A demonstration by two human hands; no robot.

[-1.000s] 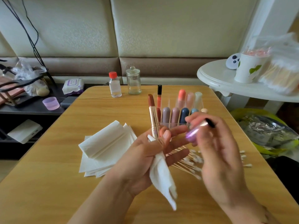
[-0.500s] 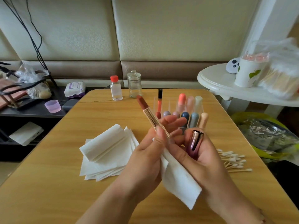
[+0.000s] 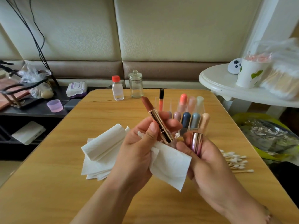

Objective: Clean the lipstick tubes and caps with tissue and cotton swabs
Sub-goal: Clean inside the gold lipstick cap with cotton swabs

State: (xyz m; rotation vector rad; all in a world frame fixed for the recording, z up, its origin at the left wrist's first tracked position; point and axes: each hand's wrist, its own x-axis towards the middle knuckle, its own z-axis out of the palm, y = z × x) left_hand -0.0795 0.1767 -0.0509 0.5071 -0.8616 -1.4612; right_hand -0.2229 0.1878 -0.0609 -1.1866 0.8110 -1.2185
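Left hand grips lipstick tube and tissue | right hand clasps cap | wipe the gold barrel, you avoid touching the bullet

lipstick tube 1 | cap 1 | glass jar 1 | bottle 1

The left hand covers the lower part of the lipstick and part of the tissue. The cap bottom is hidden in the right hand. Swabs partly behind the wrist. Desk cut off at the bottom edge.
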